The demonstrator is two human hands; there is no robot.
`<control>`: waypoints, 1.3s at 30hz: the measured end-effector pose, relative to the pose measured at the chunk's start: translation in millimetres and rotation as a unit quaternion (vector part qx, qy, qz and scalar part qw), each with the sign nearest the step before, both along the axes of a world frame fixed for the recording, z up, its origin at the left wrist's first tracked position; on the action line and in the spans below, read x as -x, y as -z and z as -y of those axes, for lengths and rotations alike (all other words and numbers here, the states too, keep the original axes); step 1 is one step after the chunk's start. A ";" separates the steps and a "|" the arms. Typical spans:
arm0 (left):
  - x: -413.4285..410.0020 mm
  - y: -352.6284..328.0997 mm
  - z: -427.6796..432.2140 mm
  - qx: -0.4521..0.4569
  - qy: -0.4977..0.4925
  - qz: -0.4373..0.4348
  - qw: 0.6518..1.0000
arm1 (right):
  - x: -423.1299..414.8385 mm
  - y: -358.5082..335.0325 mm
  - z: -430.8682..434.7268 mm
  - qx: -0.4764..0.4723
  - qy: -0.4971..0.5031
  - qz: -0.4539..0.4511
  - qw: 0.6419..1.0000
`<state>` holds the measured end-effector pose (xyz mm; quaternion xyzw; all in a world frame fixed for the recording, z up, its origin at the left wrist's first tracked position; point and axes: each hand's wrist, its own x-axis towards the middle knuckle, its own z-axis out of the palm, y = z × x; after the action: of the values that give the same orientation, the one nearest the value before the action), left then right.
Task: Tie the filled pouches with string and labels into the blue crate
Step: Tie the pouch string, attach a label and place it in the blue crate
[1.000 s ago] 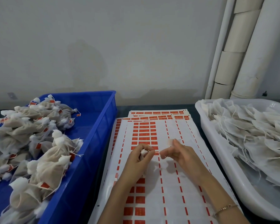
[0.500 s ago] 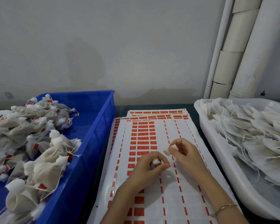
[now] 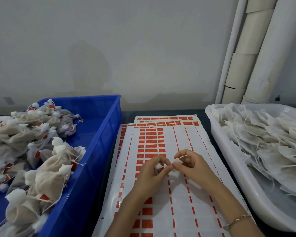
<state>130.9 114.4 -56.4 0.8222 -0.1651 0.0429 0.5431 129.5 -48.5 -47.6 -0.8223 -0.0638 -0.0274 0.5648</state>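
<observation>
Left hand (image 3: 149,176) gripping small white bundle (image 3: 158,168), right hand (image 3: 194,166) pinching white paper piece (image 3: 177,163), above label sheets (image 3: 161,142)

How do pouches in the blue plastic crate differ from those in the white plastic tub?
The tied pouches in the blue plastic crate are plump, necks gathered; the flat pouches in the white plastic tub lie untied, strings loose. Tied pouches carry red labels; flat pouches show none. Both are pale mesh.

Blue plastic crate (image 3: 99,134) set at left, tied beige mesh pouches with red tags (image 3: 46,170) heaped inside, white sheets of red labels (image 3: 150,139) laid flat beside it
</observation>
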 end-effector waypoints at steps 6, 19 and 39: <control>-0.7 -0.5 0.6 0.008 -0.007 -0.010 1.000 | 0.7 -1.6 1.9 -0.004 -0.014 -0.017 1.000; -3.9 -0.1 -3.2 0.070 -0.048 -0.031 0.996 | 0.1 -10.1 0.0 -0.051 0.015 -0.068 0.996; -4.3 -0.1 -3.2 0.084 -0.060 -0.028 0.994 | -3.7 4.6 2.8 0.004 0.004 0.017 1.000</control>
<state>135.2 117.6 -56.3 0.7828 -0.0967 0.0661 0.6111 133.2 -51.3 -52.2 -0.8242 -0.0704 -0.0432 0.5602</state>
